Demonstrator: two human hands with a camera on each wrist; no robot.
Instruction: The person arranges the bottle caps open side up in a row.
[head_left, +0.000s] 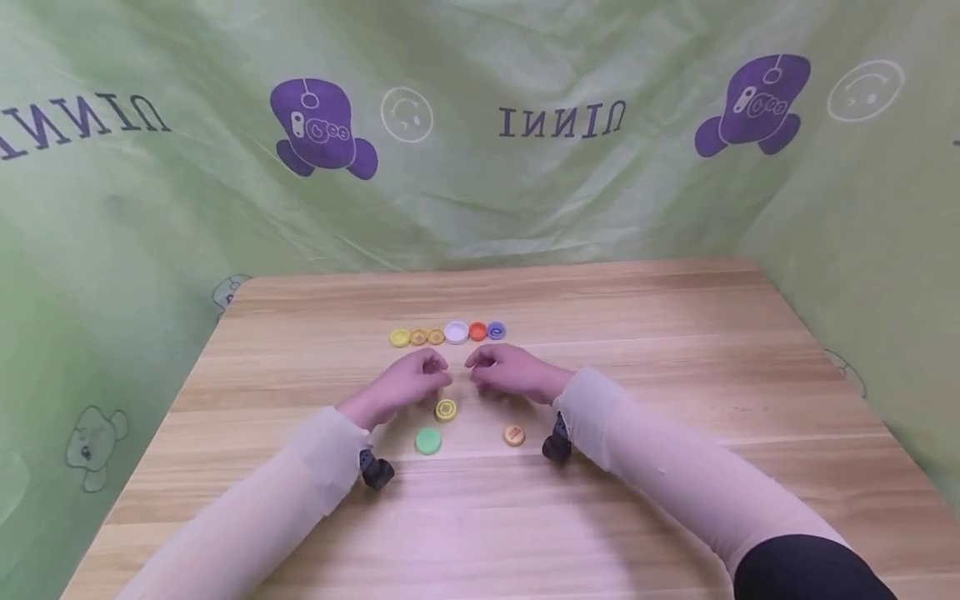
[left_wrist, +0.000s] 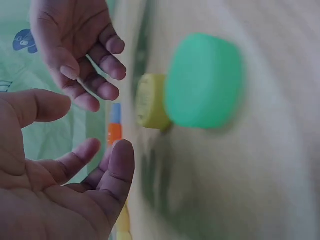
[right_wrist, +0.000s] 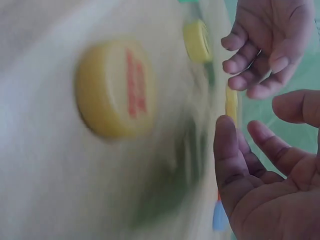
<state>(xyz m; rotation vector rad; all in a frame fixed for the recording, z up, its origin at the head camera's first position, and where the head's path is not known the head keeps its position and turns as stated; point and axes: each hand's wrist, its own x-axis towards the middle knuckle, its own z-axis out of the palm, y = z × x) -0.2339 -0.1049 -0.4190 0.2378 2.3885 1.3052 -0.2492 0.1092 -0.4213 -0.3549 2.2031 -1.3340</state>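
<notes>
My left hand (head_left: 408, 382) hovers over the middle of the table with its fingers loosely bent, and nothing is in it. Facing it across a small gap is my right hand (head_left: 517, 372), likewise relaxed and holding nothing. Just below the left fingertips lies a yellow bottle cap (head_left: 446, 410) with a ring pattern on top. A green cap (left_wrist: 204, 81) sits nearer to me, beside the left wrist. Toward the right wrist lies a yellowish cap with red print (right_wrist: 116, 89).
Beyond the hands runs a row of caps: a yellow one (head_left: 400, 337), two gold ones (head_left: 418, 337), a larger white one (head_left: 456, 332), an orange-red one (head_left: 477, 332) and a blue one (head_left: 497, 331). Green printed cloth (head_left: 450, 208) hangs around the wooden table (head_left: 675, 333).
</notes>
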